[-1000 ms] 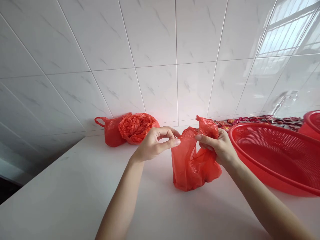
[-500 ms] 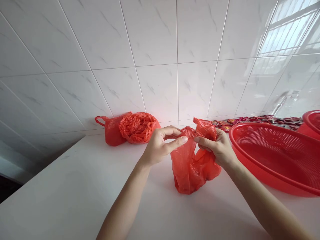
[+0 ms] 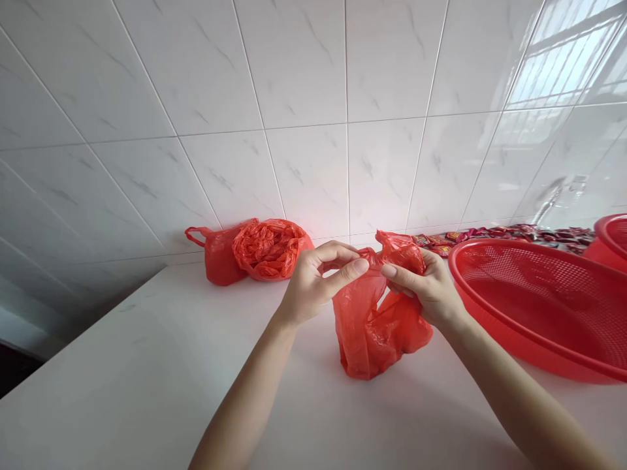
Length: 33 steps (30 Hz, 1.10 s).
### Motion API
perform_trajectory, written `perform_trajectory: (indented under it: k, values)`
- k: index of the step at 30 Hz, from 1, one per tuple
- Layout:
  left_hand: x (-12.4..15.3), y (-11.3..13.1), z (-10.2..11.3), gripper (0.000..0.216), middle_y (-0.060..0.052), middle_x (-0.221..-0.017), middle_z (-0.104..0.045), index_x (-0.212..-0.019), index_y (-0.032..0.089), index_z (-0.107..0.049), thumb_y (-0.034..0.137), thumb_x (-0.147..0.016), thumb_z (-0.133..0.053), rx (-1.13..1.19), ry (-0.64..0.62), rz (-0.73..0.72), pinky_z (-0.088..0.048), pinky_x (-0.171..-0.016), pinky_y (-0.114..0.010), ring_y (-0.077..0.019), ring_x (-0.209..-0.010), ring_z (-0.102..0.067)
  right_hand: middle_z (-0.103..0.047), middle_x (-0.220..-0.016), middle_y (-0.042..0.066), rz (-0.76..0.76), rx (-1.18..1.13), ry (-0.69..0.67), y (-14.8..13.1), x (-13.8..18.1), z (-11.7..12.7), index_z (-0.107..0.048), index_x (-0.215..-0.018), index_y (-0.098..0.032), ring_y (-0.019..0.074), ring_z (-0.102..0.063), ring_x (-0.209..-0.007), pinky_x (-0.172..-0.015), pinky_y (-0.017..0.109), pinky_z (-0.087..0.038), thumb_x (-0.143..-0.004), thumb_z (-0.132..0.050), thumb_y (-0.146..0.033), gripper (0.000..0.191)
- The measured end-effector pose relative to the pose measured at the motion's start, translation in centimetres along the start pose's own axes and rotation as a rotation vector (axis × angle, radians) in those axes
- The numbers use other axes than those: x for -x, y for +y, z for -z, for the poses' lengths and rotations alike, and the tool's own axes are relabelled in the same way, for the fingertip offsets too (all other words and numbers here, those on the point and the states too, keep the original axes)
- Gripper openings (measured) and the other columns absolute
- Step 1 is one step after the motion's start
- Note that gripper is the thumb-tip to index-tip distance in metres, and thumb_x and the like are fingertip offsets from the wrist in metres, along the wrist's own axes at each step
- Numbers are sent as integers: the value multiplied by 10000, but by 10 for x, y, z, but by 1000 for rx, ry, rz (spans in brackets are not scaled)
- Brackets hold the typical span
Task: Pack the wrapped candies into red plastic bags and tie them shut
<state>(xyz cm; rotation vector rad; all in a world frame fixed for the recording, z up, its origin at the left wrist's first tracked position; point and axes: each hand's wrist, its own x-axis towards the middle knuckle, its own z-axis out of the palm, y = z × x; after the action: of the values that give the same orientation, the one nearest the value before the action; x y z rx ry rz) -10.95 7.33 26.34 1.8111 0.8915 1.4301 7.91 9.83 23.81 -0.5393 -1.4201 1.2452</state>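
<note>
A thin red plastic bag point(image 3: 365, 333) hangs from both my hands, its bottom at or just above the white tabletop. My left hand point(image 3: 318, 281) pinches the gathered top of the bag between thumb and fingers. Close beside it, my right hand point(image 3: 431, 284) is closed on the crumpled upper right part, with its thumb pointing left. A loose corner of the bag sticks up between the hands. Its lower right side bulges and has a dark patch; what lies inside is hidden.
Against the tiled wall point(image 3: 304, 176) sit a red bag with a loop handle point(image 3: 223, 258) and a bundle of crumpled red bags point(image 3: 272, 251). A red mesh basket point(image 3: 533, 352) stands at right, a second basket point(image 3: 614, 238) behind it. Several small red packets point(image 3: 519, 234) line the wall.
My hands stay almost in place on the bag. The bag's gathered top has been twisted or folded slightly between my fingers.
</note>
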Motion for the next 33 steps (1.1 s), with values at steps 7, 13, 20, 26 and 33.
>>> perform_trajectory:
  k: [7,13,20,26,33]
  values:
    - [1,-1,-1,99,-47,-904,-748,-814,198,-776,293,-833,-753,30,52,-27,-558,-834,-312,-196,-909,-693,-296,-497,-81,1,-25,53,-3,1,-4,-382,-518,-208,70,-273,-474,-475,274,-225,-771,-822,-312,519]
    - [0,0,0,105,-35,-848,-734,-776,193,-758,284,-827,-747,69,73,-8,-540,-789,-292,-176,-853,-671,-298,-489,-80,23,-36,78,-5,0,-5,-360,-506,-208,69,-274,-470,-480,280,-219,-768,-819,-298,536]
    - [0,1,-1,203,-22,-750,-676,-735,184,-719,352,-848,-725,80,77,4,-495,-677,-267,-143,-725,-594,-301,-486,-86,15,-58,138,-9,3,-7,-385,-513,-208,65,-284,-459,-468,271,-247,-736,-847,-321,525]
    - [1,8,7,223,-82,-1057,-715,-804,184,-737,401,-853,-717,-24,-112,68,-521,-844,-308,-208,-958,-654,-297,-491,-88,14,-70,153,-12,2,-7,-382,-526,-208,62,-267,-465,-456,264,-219,-714,-865,-327,531]
    - [3,10,31,238,-21,-799,-709,-676,199,-732,344,-865,-711,-270,-263,140,-522,-821,-290,-162,-795,-660,-256,-495,-90,-10,-36,189,-13,0,-1,-351,-537,-220,70,-252,-469,-466,272,-212,-756,-829,-325,536]
